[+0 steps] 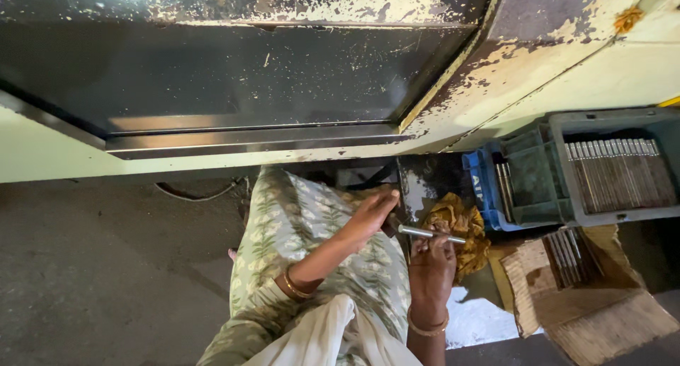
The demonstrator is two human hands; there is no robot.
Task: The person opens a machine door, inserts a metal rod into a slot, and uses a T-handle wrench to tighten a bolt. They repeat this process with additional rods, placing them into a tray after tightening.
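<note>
Two hands meet over our lap. Our right hand (432, 263) has its fingers wrapped around a short shiny metal rod (430, 233), which lies nearly level above a crumpled yellow rag (464, 231). Our left hand (373, 214) reaches across with fingers stretched out flat, its fingertips near the rod's left end; whether they touch it we cannot tell. Beyond the rag, a grey crate (623, 214) holds a neat row of similar rods (620, 175), just beside a blue crate (485, 189). More rods (567, 256) lie on frayed sacking (595, 302) below.
</note>
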